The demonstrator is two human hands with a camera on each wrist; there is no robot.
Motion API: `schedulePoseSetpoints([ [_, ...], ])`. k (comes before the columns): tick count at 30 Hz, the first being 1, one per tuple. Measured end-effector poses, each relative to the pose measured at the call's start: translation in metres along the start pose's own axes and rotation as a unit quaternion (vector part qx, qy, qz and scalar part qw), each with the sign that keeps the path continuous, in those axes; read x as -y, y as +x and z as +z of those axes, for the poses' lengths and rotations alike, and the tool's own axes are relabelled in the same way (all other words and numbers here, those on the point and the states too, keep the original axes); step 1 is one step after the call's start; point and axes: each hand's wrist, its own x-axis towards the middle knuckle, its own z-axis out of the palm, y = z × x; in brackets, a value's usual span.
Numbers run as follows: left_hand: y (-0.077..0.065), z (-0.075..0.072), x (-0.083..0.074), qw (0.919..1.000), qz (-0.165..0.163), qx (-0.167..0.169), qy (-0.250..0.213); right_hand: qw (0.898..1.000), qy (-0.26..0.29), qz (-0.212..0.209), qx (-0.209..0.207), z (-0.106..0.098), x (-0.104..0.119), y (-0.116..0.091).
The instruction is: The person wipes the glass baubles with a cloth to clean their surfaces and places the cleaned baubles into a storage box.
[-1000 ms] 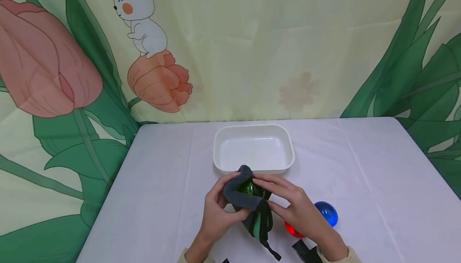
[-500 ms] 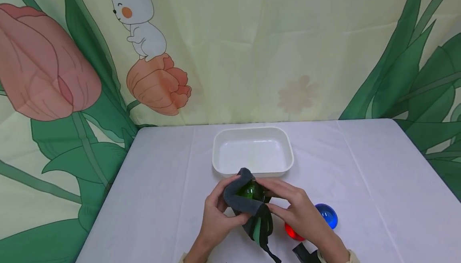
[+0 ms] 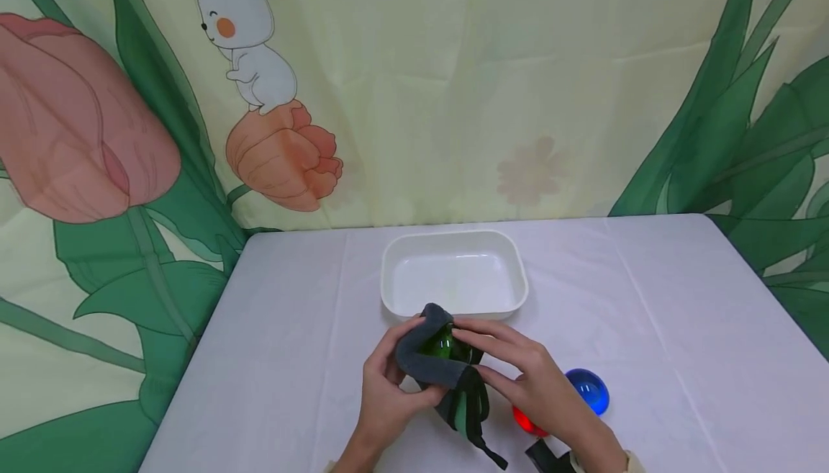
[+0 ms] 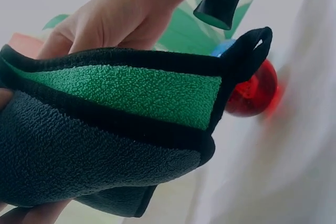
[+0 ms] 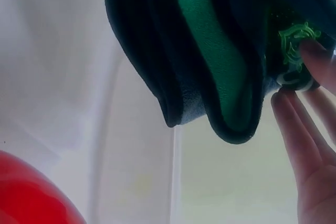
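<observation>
A folded towel [image 3: 424, 365], grey on one face and green on the other with black edging, is wrapped partly round a green see-through ball [image 3: 442, 344]. My left hand [image 3: 391, 394] grips the towel from the left, thumb in front and fingers behind. From the right, my right hand [image 3: 527, 372] holds the ball between thumb and fingers; in the right wrist view its fingertips touch the shiny green ball [image 5: 287, 66]. The towel's green face [image 4: 136, 90] and black hanging loop show in the left wrist view. Most of the ball's lower part is hidden in the cloth.
A white rectangular tray [image 3: 388, 282] stands just beyond the hands. Right of them, a blue see-through ball [image 3: 589, 391] and a red one [image 3: 529, 422] lie on the white-covered table [image 3: 278, 358], partly behind my right forearm. A printed curtain [image 3: 414, 98] hangs behind.
My right fingers shift slightly over the green ball, lifting off its top and coming back onto it. Hands and towel drift a little left; the head view tilts slightly upward.
</observation>
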Motion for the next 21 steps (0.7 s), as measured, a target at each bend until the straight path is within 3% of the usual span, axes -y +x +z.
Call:
schedulePoseSetpoints([
  [5,-0.0002,0.0025,0.0007,0.9998,0.011,0.016,0.000,1.000,-0.007,-0.002,-0.016,-0.0011,-0.0001,-0.0022],
  [12,0.0012,0.0026,-0.0001,0.9987,0.041,0.031,0.000,0.998,0.016,0.063,-0.006,-0.0033,-0.0017,-0.0029],
  [21,0.0041,-0.0016,0.0011,0.9991,0.034,0.019,-0.018,0.999,0.008,-0.029,0.012,-0.0082,-0.0035,-0.0002],
])
